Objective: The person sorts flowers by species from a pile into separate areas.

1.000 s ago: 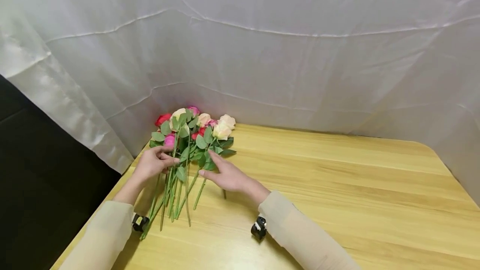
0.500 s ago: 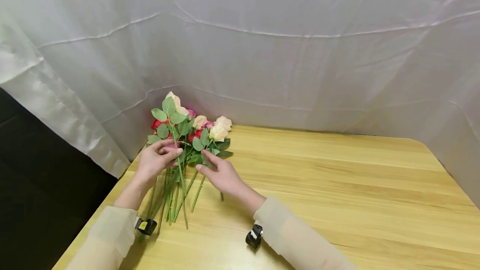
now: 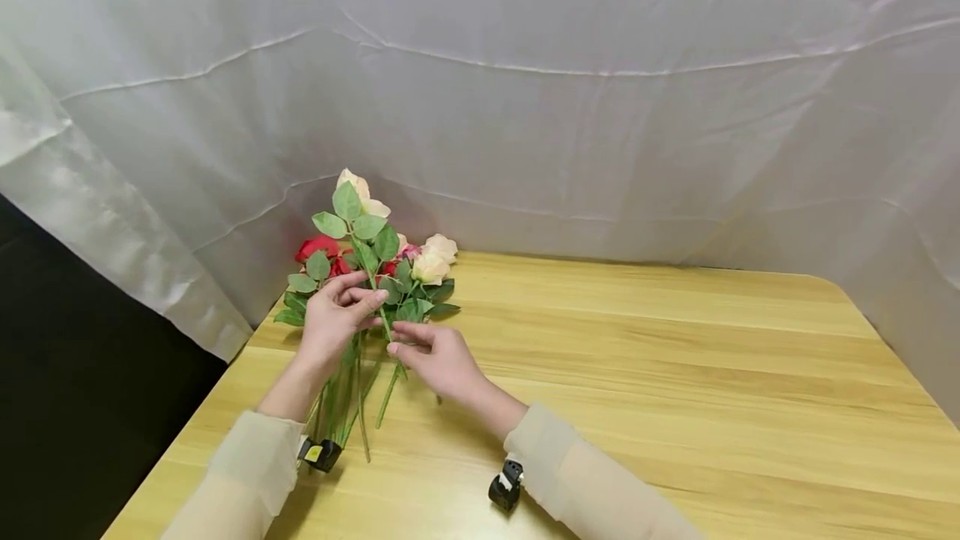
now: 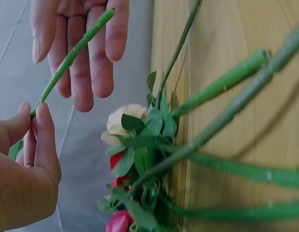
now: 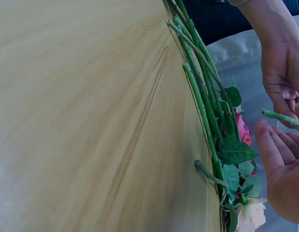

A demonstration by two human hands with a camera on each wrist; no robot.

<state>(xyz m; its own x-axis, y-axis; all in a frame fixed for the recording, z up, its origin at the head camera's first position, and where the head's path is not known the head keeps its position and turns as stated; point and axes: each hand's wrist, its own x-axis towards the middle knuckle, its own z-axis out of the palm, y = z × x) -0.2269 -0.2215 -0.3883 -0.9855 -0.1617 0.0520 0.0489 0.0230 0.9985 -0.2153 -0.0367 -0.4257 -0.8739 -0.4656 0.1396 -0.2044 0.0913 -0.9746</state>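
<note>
My left hand [image 3: 330,327] pinches the green stem [image 4: 67,62] of a cream rose between thumb and fingers. That rose's bloom [image 3: 363,197] and leaves stand raised above the other flowers in the head view. Close by on the right is my right hand [image 3: 444,363], its fingers extended and thumb apart. The left wrist view has the stem's lower end in front of the right palm; whether they touch I cannot tell. Below both hands lie several more roses, among them a red rose [image 3: 315,248] and a cream rose [image 3: 437,260], partly covered by the left hand.
Loose stems [image 3: 363,415] of the lying roses point toward the near edge of the wooden table [image 3: 675,373]. Pale grey cloth [image 3: 525,107] hangs behind the table. A dark surface [image 3: 90,373] lies beyond the left edge.
The left hand has lifted a cream rose up from the pile and moved it right. Its stem now slants toward the right hand, which has dropped slightly, fingers still extended.
</note>
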